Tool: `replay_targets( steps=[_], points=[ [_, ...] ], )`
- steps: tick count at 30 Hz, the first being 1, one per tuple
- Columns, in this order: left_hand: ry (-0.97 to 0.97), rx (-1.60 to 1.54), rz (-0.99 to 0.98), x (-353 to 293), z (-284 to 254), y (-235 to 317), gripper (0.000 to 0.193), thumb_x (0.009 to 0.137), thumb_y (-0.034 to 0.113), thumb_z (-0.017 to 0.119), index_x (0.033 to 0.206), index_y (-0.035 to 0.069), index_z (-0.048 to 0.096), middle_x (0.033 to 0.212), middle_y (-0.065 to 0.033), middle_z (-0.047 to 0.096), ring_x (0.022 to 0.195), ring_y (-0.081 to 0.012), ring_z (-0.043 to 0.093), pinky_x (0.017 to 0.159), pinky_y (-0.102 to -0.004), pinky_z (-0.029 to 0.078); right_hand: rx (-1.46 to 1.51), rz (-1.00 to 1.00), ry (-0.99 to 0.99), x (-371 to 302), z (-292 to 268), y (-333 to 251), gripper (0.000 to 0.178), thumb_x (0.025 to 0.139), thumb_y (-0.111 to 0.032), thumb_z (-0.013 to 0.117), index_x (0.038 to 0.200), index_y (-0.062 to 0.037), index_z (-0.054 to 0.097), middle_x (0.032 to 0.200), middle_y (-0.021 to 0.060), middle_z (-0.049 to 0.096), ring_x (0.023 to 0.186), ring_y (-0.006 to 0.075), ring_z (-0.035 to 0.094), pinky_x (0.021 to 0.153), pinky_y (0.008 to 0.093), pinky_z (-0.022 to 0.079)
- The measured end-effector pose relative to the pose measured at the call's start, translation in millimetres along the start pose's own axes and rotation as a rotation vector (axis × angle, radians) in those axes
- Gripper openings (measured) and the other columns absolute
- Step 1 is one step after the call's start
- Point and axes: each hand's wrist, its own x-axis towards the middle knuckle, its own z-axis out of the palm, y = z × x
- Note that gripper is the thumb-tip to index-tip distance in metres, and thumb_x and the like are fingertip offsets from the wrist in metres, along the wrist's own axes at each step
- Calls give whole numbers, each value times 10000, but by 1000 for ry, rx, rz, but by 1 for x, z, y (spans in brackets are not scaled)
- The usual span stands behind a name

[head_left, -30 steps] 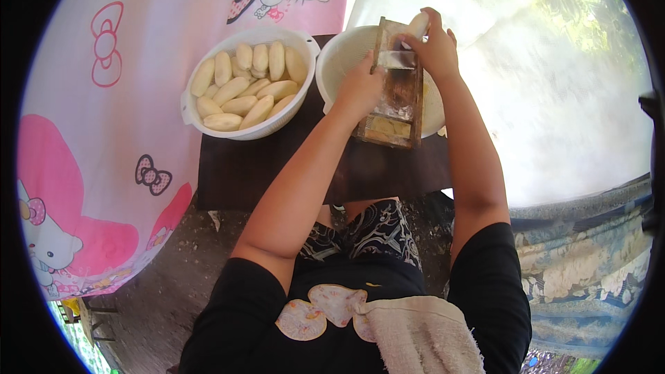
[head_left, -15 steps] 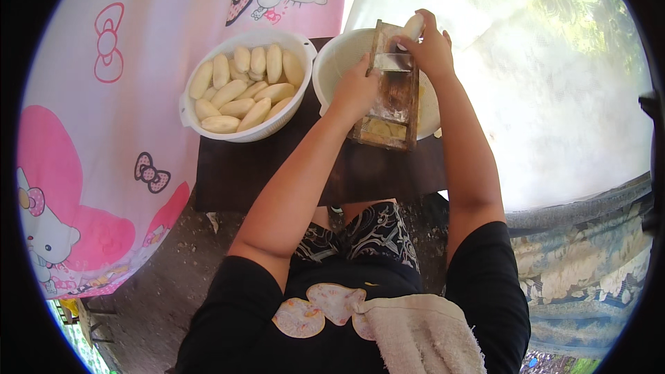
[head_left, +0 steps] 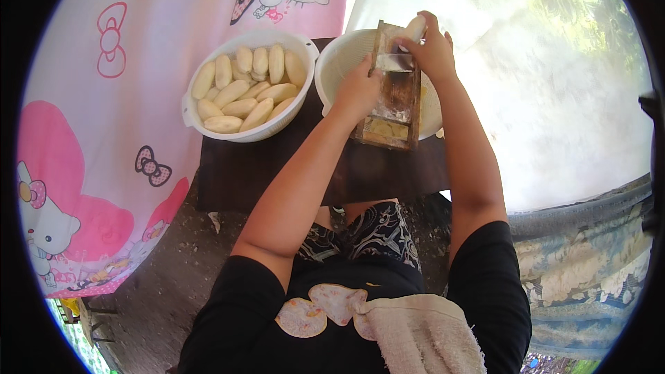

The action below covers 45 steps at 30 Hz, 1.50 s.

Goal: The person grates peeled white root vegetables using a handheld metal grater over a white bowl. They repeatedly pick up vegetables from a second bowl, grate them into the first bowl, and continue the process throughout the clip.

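Both hands are busy at the wooden slicer board (head_left: 393, 90). Right hand (head_left: 431, 47) pinches a peeled pale piece (head_left: 415, 28) at the far end of the board, pressing it by the metal blade. Left hand (head_left: 357, 90) curls around the board's left edge to hold it. Under the board sits a white bowl (head_left: 339, 62); how much is cut inside is hidden. Left of the board, a white basket (head_left: 244, 131) is full of peeled pieces, so most work looks left.

Our left hand (head_left: 357, 91) is curled in a grip, its forearm reaching far and slightly rightward from the near left. Our right hand (head_left: 433, 47) lies farther out, fingers pinched closed, its arm nearly straight.
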Motion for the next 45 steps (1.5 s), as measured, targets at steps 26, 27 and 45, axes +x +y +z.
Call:
replay_targets(
  steps=[26,27,45],
  points=[
    [-7,-11,-39,-10,0,8,569,962,277,435,1463,32,323,1365,-273,477,1274,-394,459,1069,-408,346,331,-108,-4,-20,-8,8,660,838,-173,699,1387,-77,346,1186,223,592,1140,341,579,949,408,468],
    [-11,3,-42,-10,0,9,568,962,274,431,1463,31,322,1365,-273,476,1275,-394,459,1070,-409,344,327,-96,-14,-31,-11,6,661,833,-169,700,1387,-78,350,1197,221,587,1151,337,573,958,410,463],
    [-4,-11,-6,-7,0,3,573,952,269,452,1455,21,337,1341,-285,494,1254,-394,480,1063,-405,351,287,-146,2,-51,-6,10,670,813,-173,690,1400,-107,373,1179,206,614,1228,348,511,1090,449,311]
  ],
)
